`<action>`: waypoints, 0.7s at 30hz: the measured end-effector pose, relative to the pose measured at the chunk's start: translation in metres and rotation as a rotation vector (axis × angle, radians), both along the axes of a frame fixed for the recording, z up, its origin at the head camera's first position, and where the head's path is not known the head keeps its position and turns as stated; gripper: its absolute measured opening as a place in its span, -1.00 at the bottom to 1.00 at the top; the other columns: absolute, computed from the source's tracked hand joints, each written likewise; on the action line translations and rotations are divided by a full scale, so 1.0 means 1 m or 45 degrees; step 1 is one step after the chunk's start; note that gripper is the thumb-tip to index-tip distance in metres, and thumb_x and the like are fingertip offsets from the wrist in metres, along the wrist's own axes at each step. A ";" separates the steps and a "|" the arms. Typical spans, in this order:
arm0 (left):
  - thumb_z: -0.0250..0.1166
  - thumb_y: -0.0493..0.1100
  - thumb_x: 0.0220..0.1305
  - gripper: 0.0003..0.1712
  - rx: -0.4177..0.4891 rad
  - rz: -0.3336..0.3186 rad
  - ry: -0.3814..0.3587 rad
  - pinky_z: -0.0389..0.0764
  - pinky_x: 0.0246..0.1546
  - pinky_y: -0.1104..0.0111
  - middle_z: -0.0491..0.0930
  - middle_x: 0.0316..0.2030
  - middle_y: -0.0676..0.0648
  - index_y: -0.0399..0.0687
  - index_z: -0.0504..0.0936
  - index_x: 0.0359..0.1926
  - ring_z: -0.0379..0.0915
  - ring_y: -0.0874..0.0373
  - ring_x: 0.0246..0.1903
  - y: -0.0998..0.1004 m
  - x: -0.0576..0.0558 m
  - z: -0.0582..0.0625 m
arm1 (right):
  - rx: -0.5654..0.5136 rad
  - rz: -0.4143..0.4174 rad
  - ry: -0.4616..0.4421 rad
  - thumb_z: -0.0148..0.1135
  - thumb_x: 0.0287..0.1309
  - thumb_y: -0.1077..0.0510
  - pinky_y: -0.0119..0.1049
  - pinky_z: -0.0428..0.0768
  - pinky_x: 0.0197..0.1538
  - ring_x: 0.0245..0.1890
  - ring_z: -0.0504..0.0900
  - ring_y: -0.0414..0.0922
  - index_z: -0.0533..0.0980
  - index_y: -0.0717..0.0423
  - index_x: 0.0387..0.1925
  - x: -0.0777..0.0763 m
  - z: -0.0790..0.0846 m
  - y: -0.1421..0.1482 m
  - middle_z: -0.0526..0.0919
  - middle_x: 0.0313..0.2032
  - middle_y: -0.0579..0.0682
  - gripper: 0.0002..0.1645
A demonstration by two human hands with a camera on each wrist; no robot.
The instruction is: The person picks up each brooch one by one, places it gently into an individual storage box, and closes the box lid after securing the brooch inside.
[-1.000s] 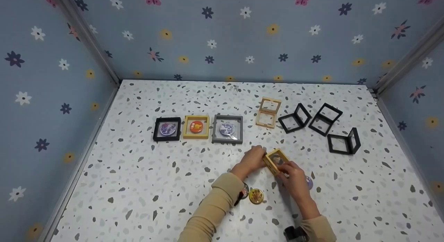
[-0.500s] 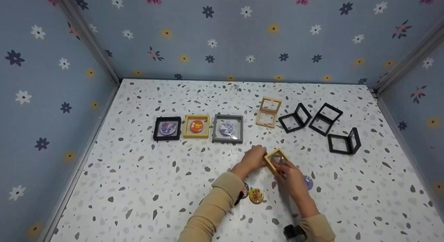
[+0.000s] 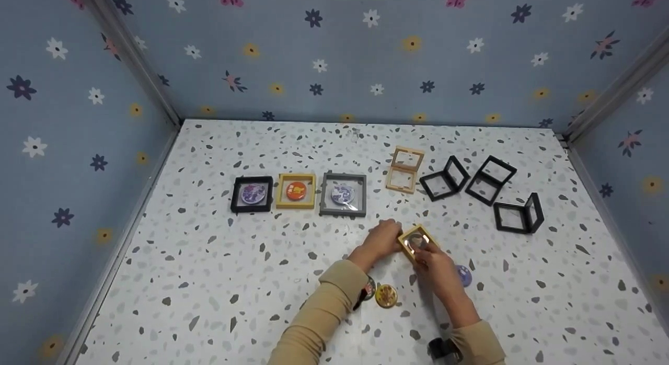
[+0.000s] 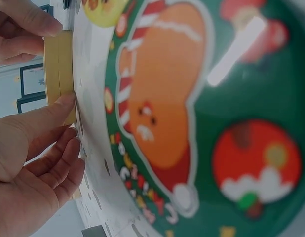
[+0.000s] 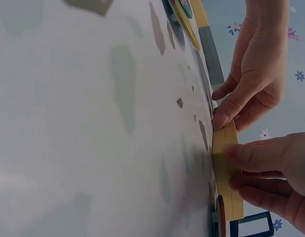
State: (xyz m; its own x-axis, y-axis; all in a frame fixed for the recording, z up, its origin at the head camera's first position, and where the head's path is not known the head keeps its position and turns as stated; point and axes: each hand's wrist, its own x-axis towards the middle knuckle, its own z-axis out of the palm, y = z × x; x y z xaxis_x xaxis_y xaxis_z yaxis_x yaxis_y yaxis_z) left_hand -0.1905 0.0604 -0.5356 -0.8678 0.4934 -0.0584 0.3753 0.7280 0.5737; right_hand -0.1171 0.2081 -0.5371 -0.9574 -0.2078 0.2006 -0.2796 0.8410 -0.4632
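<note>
A small yellow display frame (image 3: 405, 246), shut, lies at an angle on the table between the hands, with a dark round badge (image 3: 416, 241) showing through its clear window. At its left end the left hand (image 3: 383, 237) holds it, the thumb (image 4: 66, 101) on its side wall. The right hand (image 3: 440, 268) grips the near right part, its thumb (image 5: 236, 152) against the side and fingers over the top. In the right wrist view a seam runs along the yellow frame (image 5: 225, 197). Beside the right wrist lies a purple badge (image 3: 463, 275), partly covered.
Left of the hands stand a black frame (image 3: 252, 208), a yellow frame (image 3: 296, 205) and a grey frame (image 3: 343, 212), each holding a badge. Several opened frames, including a tan one (image 3: 402, 189), lie behind. A yellow badge (image 3: 386, 296) and green badge (image 4: 231, 98) lie near the left forearm.
The right hand's fingers have moved from the frame's near edge onto its window. The frame has tipped flatter, and the left hand has stayed at its end.
</note>
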 end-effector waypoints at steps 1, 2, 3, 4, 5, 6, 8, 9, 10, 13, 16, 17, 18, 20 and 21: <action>0.33 -0.23 -0.08 -0.80 -0.003 0.001 -0.002 0.41 -0.49 0.45 0.39 -0.49 0.00 -0.19 0.54 -0.37 0.32 0.18 -0.49 0.000 0.000 0.000 | -0.005 -0.005 -0.006 0.32 -0.22 0.42 -0.20 0.51 -0.40 -0.45 0.54 -0.05 0.59 0.23 -0.51 0.000 0.000 0.000 0.50 -0.39 0.04 -0.87; 0.33 -0.23 -0.08 -0.80 -0.005 0.003 -0.007 0.40 -0.49 0.46 0.39 -0.49 0.01 -0.18 0.54 -0.37 0.31 0.18 -0.49 0.000 0.000 0.000 | -0.011 -0.010 -0.010 0.32 -0.22 0.42 -0.21 0.51 -0.39 -0.45 0.54 -0.05 0.60 0.22 -0.51 0.000 0.000 0.000 0.50 -0.39 0.04 -0.87; 0.33 -0.23 -0.08 -0.80 -0.005 0.005 -0.006 0.40 -0.49 0.45 0.39 -0.49 0.01 -0.18 0.54 -0.38 0.31 0.18 -0.49 0.000 0.000 0.000 | -0.020 -0.016 -0.012 0.31 -0.21 0.41 -0.21 0.51 -0.39 -0.45 0.54 -0.05 0.60 0.22 -0.50 0.000 0.000 0.000 0.50 -0.39 0.04 -0.87; 0.33 -0.23 -0.08 -0.81 -0.008 0.006 0.001 0.40 -0.50 0.45 0.39 -0.49 0.01 -0.18 0.54 -0.38 0.31 0.18 -0.50 0.000 -0.001 0.000 | -0.027 -0.020 -0.010 0.31 -0.21 0.41 -0.22 0.52 -0.38 -0.44 0.55 -0.05 0.60 0.22 -0.49 0.000 0.000 0.000 0.51 -0.38 0.04 -0.87; 0.33 -0.23 -0.08 -0.81 -0.015 0.007 0.005 0.40 -0.50 0.45 0.38 -0.50 0.01 -0.17 0.54 -0.39 0.31 0.18 -0.50 0.000 0.000 0.000 | -0.036 -0.023 -0.005 0.31 -0.20 0.41 -0.22 0.53 -0.37 -0.42 0.55 -0.04 0.61 0.22 -0.47 0.000 0.000 -0.001 0.52 -0.36 0.05 -0.86; 0.33 -0.22 -0.08 -0.82 -0.024 0.007 0.015 0.40 -0.51 0.44 0.39 -0.50 0.01 -0.17 0.54 -0.40 0.31 0.18 -0.50 0.000 0.000 0.000 | -0.038 -0.022 0.007 0.31 -0.20 0.41 -0.22 0.53 -0.36 -0.42 0.56 -0.04 0.61 0.23 -0.46 0.000 0.000 0.000 0.52 -0.36 0.05 -0.86; 0.33 -0.20 -0.09 -0.82 -0.043 0.005 0.033 0.40 -0.52 0.42 0.39 -0.51 0.00 -0.16 0.55 -0.41 0.32 0.16 -0.50 0.000 0.000 0.001 | -0.038 -0.022 0.021 0.32 -0.20 0.40 -0.23 0.54 -0.35 -0.40 0.56 -0.05 0.61 0.23 -0.46 0.001 -0.001 0.000 0.52 -0.35 0.04 -0.86; 0.33 -0.19 -0.09 -0.81 -0.050 0.004 0.041 0.40 -0.52 0.40 0.39 -0.51 0.00 -0.16 0.55 -0.41 0.32 0.15 -0.50 0.000 0.001 0.002 | -0.038 -0.022 0.030 0.32 -0.20 0.40 -0.23 0.54 -0.35 -0.40 0.56 -0.06 0.60 0.24 -0.46 0.001 -0.001 0.000 0.52 -0.36 0.03 -0.86; 0.33 -0.17 -0.08 -0.81 -0.062 0.003 0.050 0.40 -0.52 0.40 0.39 -0.51 -0.01 -0.16 0.56 -0.41 0.33 0.15 -0.49 0.000 0.001 0.002 | -0.038 -0.021 0.035 0.32 -0.20 0.40 -0.23 0.53 -0.35 -0.40 0.55 -0.07 0.60 0.24 -0.46 0.001 -0.002 0.000 0.52 -0.36 0.03 -0.86; 0.33 -0.14 -0.08 -0.79 -0.081 -0.002 0.061 0.40 -0.50 0.38 0.39 -0.51 -0.01 -0.16 0.56 -0.40 0.33 0.13 -0.48 -0.001 0.002 0.003 | -0.041 -0.020 0.023 0.32 -0.20 0.40 -0.24 0.53 -0.36 -0.41 0.54 -0.10 0.60 0.24 -0.47 0.002 -0.002 0.000 0.51 -0.38 0.01 -0.87; 0.33 -0.14 -0.07 -0.77 -0.105 -0.011 0.058 0.41 -0.48 0.38 0.40 -0.49 -0.02 -0.16 0.55 -0.39 0.34 0.13 -0.46 -0.001 0.002 0.004 | -0.066 -0.015 -0.002 0.32 -0.19 0.39 -0.25 0.53 -0.36 -0.41 0.54 -0.12 0.60 0.25 -0.44 0.002 -0.002 0.001 0.50 -0.37 0.01 -0.85; 0.33 -0.14 -0.07 -0.77 -0.116 -0.017 0.063 0.41 -0.48 0.37 0.40 -0.48 -0.02 -0.17 0.55 -0.38 0.34 0.13 -0.45 -0.001 0.002 0.004 | -0.080 -0.011 -0.012 0.32 -0.19 0.39 -0.26 0.53 -0.36 -0.42 0.54 -0.13 0.60 0.25 -0.42 0.002 -0.002 0.002 0.50 -0.38 0.01 -0.84; 0.33 -0.15 -0.07 -0.76 -0.128 -0.025 0.071 0.42 -0.47 0.37 0.41 -0.46 -0.03 -0.17 0.55 -0.36 0.35 0.12 -0.44 -0.001 0.002 0.004 | -0.102 -0.003 -0.023 0.33 -0.19 0.39 -0.28 0.54 -0.36 -0.42 0.54 -0.14 0.60 0.26 -0.40 0.002 -0.002 0.004 0.50 -0.38 0.01 -0.81; 0.33 -0.15 -0.07 -0.75 -0.155 -0.040 0.099 0.43 -0.45 0.37 0.43 -0.43 -0.04 -0.17 0.56 -0.33 0.37 0.12 -0.41 -0.001 0.003 0.004 | -0.147 0.005 -0.049 0.33 -0.20 0.38 -0.31 0.54 -0.37 -0.42 0.53 -0.16 0.60 0.26 -0.34 0.003 -0.001 0.007 0.49 -0.37 -0.01 -0.76; 0.33 -0.15 -0.07 -0.74 -0.165 -0.047 0.119 0.44 -0.43 0.38 0.44 -0.41 -0.05 -0.17 0.56 -0.32 0.37 0.11 -0.40 -0.001 0.003 0.004 | -0.172 0.009 -0.059 0.34 -0.20 0.37 -0.33 0.54 -0.38 -0.43 0.53 -0.17 0.60 0.25 -0.32 0.002 0.000 0.009 0.49 -0.36 -0.01 -0.74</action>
State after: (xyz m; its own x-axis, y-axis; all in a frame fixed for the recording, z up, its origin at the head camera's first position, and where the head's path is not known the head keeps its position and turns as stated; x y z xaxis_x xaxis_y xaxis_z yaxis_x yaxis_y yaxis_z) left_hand -0.1871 0.0589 -0.5313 -0.8539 0.5186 -0.0430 0.4506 0.7782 0.4374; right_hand -0.1147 0.2169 -0.5372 -0.9649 -0.1891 0.1825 -0.2611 0.7682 -0.5845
